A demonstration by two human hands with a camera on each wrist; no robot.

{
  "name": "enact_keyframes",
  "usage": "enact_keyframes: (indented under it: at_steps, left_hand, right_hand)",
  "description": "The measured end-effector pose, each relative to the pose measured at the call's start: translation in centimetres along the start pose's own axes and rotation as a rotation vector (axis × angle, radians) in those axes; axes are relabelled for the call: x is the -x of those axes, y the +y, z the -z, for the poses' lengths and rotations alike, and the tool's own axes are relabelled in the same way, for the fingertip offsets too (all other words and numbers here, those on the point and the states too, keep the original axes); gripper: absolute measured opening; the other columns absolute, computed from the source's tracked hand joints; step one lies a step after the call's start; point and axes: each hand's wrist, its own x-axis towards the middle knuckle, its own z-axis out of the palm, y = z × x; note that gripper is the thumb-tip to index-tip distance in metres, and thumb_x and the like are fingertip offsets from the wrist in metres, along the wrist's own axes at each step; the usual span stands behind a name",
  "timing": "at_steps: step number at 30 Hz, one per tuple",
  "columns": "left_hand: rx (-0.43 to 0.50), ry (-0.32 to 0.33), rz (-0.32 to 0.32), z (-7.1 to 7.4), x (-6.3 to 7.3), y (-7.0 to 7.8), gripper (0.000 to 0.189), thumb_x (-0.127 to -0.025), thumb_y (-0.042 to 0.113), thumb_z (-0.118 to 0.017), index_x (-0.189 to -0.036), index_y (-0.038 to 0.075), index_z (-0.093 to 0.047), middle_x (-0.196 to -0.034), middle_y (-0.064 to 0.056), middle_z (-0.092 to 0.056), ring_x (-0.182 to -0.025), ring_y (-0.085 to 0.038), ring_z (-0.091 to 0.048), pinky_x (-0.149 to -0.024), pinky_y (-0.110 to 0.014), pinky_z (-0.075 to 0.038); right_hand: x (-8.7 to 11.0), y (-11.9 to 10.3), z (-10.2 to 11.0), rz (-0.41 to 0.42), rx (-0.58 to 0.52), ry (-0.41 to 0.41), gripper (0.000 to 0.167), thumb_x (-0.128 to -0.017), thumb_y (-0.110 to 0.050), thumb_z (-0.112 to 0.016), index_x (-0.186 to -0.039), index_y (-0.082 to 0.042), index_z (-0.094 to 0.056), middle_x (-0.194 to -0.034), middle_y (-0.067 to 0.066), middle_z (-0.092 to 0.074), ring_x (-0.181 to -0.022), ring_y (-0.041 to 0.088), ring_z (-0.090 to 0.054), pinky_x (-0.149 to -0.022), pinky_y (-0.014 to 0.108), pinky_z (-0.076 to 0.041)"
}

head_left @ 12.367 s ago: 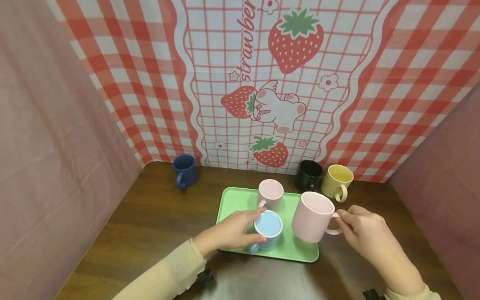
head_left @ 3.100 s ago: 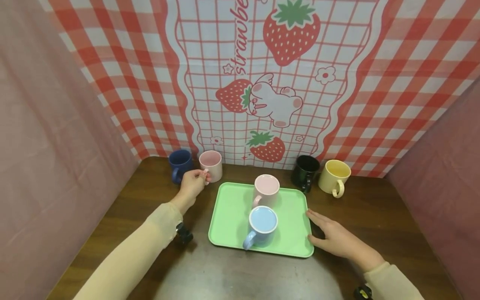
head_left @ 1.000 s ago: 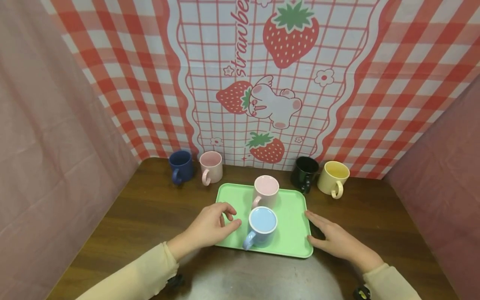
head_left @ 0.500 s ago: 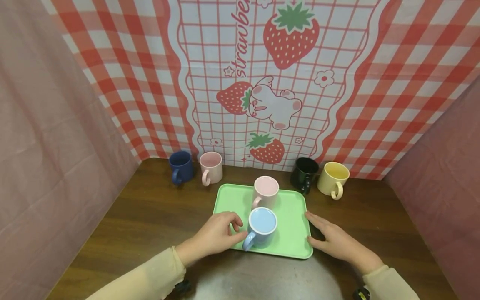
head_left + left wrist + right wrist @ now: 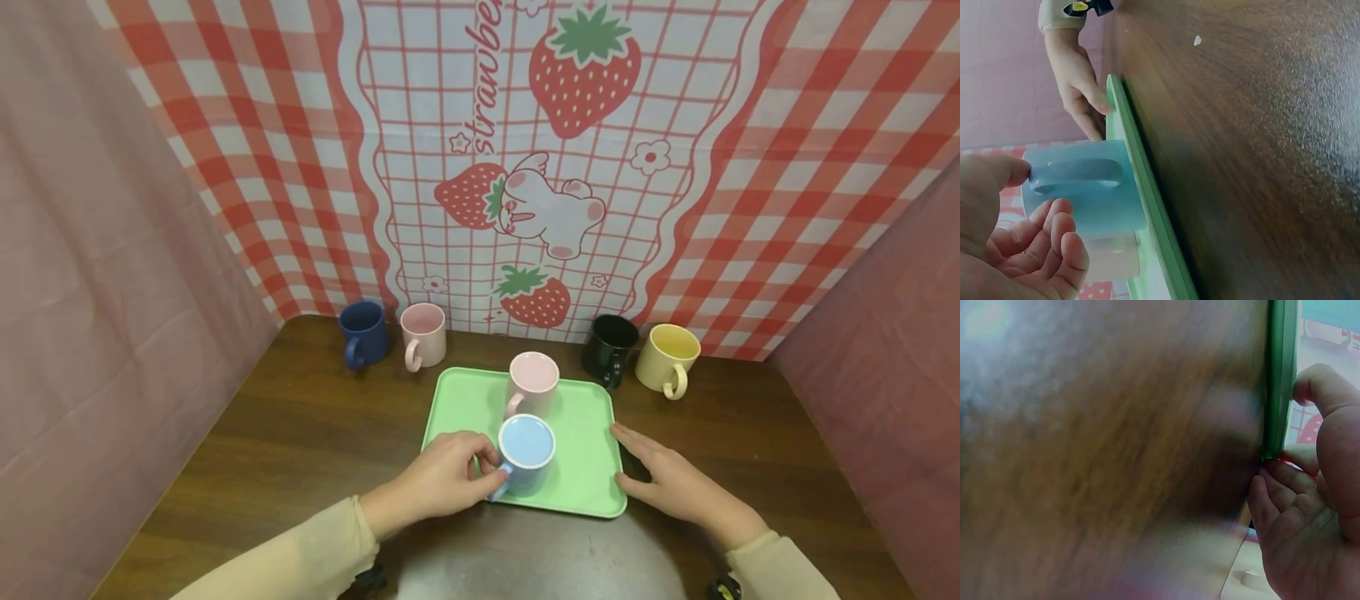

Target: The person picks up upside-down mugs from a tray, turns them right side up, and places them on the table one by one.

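A light blue mug (image 5: 527, 450) and a pink mug (image 5: 533, 380) stand upright on a green tray (image 5: 588, 454). My left hand (image 5: 442, 477) is at the blue mug's handle. In the left wrist view, the thumb (image 5: 1013, 170) touches the handle's upper end, while the loosely bent fingers (image 5: 1054, 244) stay apart from it. My right hand (image 5: 675, 483) touches the tray's right edge, thumb and fingers fairly straight. The right wrist view has its thumb (image 5: 1319, 384) against the green rim and the other fingers at the tray's corner.
Behind the tray, a dark blue mug (image 5: 364, 335) and another pink mug (image 5: 423, 336) stand at the left. A black mug (image 5: 611, 346) and a yellow mug (image 5: 666, 362) are at the right. A checkered strawberry cloth (image 5: 555, 192) hangs behind the wooden table (image 5: 285, 433).
My left hand placed a pink mug beside the dark blue one, let go, and came back right to the blue mug's handle. Lately my right hand has stayed at the tray's edge.
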Motion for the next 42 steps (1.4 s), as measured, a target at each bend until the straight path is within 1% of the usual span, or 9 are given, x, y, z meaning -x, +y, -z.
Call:
enact_keyframes:
  at_steps: [4, 8, 11, 16, 22, 31, 34, 39, 42]
  left_hand:
    - [-0.042, -0.009, -0.014, -0.1, -0.1, 0.2, 0.014, -0.092, 0.021, -0.084, -0.089, 0.013, -0.072, -0.081, 0.005, -0.07, -0.065, 0.005, -0.054, -0.064, -0.016, -0.047]
    - [-0.084, -0.045, -0.012, -0.1, -0.1, 0.4, 0.019, -0.087, 0.023, -0.088, -0.09, 0.016, -0.071, -0.084, 0.004, -0.07, -0.067, 0.006, -0.052, -0.065, -0.015, -0.046]
    - [-0.093, -0.056, -0.02, -0.2, 0.0, 0.5, 0.018, -0.087, 0.021, -0.087, -0.09, 0.016, -0.07, -0.084, 0.004, -0.07, -0.067, 0.007, -0.051, -0.064, -0.014, -0.045]
    - [-0.103, -0.018, -0.054, -0.3, 0.1, 0.5, 0.014, -0.087, 0.014, -0.083, -0.086, 0.015, -0.07, -0.081, 0.006, -0.068, -0.067, 0.006, -0.051, -0.062, -0.012, -0.044]
    - [-0.161, 0.024, -0.08, -0.3, 0.0, 0.4, 0.014, -0.084, 0.011, -0.081, -0.081, 0.016, -0.068, -0.076, 0.006, -0.067, -0.068, 0.003, -0.051, -0.06, -0.013, -0.042]
    - [-0.229, 0.054, -0.069, -0.1, -0.6, -0.2, 0.016, -0.08, 0.01, -0.082, -0.076, 0.016, -0.068, -0.071, 0.006, -0.065, -0.065, 0.0, -0.051, -0.059, -0.015, -0.042]
    - [-0.264, 0.054, -0.083, -0.1, -0.9, -0.4, 0.02, -0.081, 0.011, -0.083, -0.073, 0.016, -0.065, -0.068, 0.006, -0.062, -0.063, -0.001, -0.048, -0.057, -0.016, -0.04]
    - [-0.321, 0.047, -0.087, -0.1, -1.1, -0.6, 0.032, -0.084, 0.013, -0.083, -0.065, 0.018, -0.057, -0.063, 0.01, -0.051, -0.059, -0.002, -0.041, -0.054, -0.019, -0.034]
    - [-0.353, 0.061, -0.086, -0.1, -1.1, -0.8, 0.036, -0.083, 0.014, -0.084, -0.063, 0.019, -0.055, -0.062, 0.011, -0.048, -0.058, -0.002, -0.04, -0.053, -0.019, -0.033]
  right_hand:
    - [0.0, 0.0, -0.1, 0.012, 0.008, 0.013, 0.074, -0.1, -0.029, -0.082, -0.158, 0.005, -0.051, -0.158, 0.025, -0.056, -0.142, 0.045, -0.057, -0.108, 0.064, -0.052]
    - [0.0, 0.1, -0.2, 0.011, 0.01, 0.013, 0.074, -0.1, -0.029, -0.082, -0.158, 0.005, -0.052, -0.158, 0.026, -0.056, -0.141, 0.046, -0.058, -0.108, 0.063, -0.052]
    - [0.0, 0.1, -0.1, 0.002, 0.005, 0.007, 0.074, -0.1, -0.029, -0.082, -0.158, 0.005, -0.051, -0.159, 0.026, -0.056, -0.142, 0.045, -0.058, -0.109, 0.064, -0.052]
    - [0.0, 0.1, -0.1, -0.008, -0.003, -0.003, 0.075, -0.1, -0.03, -0.081, -0.159, 0.005, -0.05, -0.159, 0.026, -0.055, -0.144, 0.045, -0.056, -0.11, 0.065, -0.05]
    - [0.1, 0.1, -0.2, -0.006, -0.002, 0.004, 0.074, -0.1, -0.03, -0.082, -0.158, 0.005, -0.051, -0.159, 0.026, -0.056, -0.143, 0.045, -0.057, -0.109, 0.064, -0.051]
    - [0.1, 0.0, -0.1, -0.009, -0.009, 0.003, 0.074, -0.1, -0.029, -0.081, -0.159, 0.004, -0.051, -0.159, 0.025, -0.055, -0.144, 0.045, -0.056, -0.11, 0.065, -0.05]
    - [0.2, -0.1, -0.1, -0.007, -0.008, 0.008, 0.074, -0.1, -0.029, -0.082, -0.159, 0.005, -0.051, -0.159, 0.025, -0.055, -0.144, 0.044, -0.056, -0.11, 0.064, -0.051]
    - [0.2, -0.1, 0.0, -0.007, -0.008, 0.01, 0.074, -0.1, -0.028, -0.082, -0.159, 0.005, -0.051, -0.159, 0.026, -0.055, -0.143, 0.045, -0.056, -0.11, 0.065, -0.05]
    - [0.2, -0.1, 0.1, -0.016, -0.016, 0.001, 0.074, -0.101, -0.029, -0.081, -0.159, 0.005, -0.05, -0.16, 0.025, -0.054, -0.144, 0.045, -0.055, -0.11, 0.065, -0.05]
